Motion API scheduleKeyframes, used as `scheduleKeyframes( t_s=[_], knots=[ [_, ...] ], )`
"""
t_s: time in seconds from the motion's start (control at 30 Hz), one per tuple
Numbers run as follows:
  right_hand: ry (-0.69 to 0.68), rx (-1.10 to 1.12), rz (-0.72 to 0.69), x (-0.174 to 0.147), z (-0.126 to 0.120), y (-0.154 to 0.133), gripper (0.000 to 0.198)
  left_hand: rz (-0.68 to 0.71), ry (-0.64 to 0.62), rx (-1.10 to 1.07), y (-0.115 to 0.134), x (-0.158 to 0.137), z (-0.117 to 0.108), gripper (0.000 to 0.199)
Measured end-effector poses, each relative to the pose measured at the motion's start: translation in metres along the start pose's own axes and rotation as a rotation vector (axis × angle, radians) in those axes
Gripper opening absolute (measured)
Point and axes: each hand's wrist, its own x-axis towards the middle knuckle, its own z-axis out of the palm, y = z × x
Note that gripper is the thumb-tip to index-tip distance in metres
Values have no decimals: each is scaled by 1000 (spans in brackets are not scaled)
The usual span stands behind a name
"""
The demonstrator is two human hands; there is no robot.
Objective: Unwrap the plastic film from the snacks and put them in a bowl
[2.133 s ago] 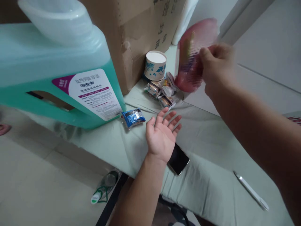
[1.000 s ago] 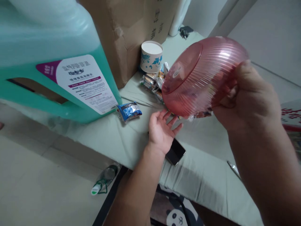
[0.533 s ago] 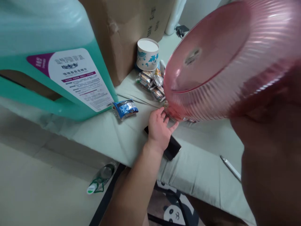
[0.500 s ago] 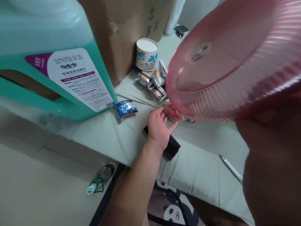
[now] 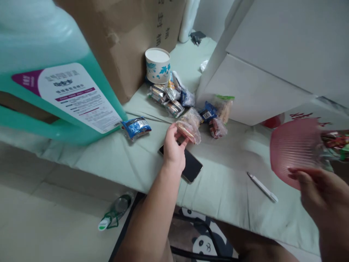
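Note:
My left hand [image 5: 175, 149] reaches over the phone [image 5: 192, 165], its fingers closed round the near edge of a clear-wrapped snack packet [image 5: 188, 131]. Behind that lie several more packets [image 5: 165, 96], and a blue snack packet [image 5: 136, 127] sits apart on the left. To the right are a dark blue wrapper [image 5: 208, 111], a red packet [image 5: 217, 127] and a green-topped packet [image 5: 224, 108]. Off to the right, my right hand [image 5: 319, 189] grips a pink ribbed plastic bowl [image 5: 291, 149] by its side. Blurred wrapped items [image 5: 338, 143] show past the bowl's right edge.
A large jug [image 5: 114, 102] of green liquid stands at the left, before a cardboard box [image 5: 120, 43]. A patterned paper cup [image 5: 158, 67] is beside the box. A white cabinet [image 5: 261, 72] rises behind. A white pen-like item [image 5: 263, 187] lies near the table edge; a bottle [image 5: 120, 207] is below.
The pink bowl has swung away from over the snacks to the right, uncovering the packets and cabinet. My left hand has closed on a clear-wrapped packet. My right hand has come into view.

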Motion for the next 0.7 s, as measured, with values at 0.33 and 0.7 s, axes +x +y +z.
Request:
scheduleKeyframes(
  t_s=[0.33, 0.7],
  knots=[
    [104, -203, -198, 16, 78, 55, 38, 93, -32, 152, -6, 6, -8, 36],
    [146, 331, -782, 9, 55, -87, 9, 383, 21, 190, 5, 15, -18, 36]
  ],
)
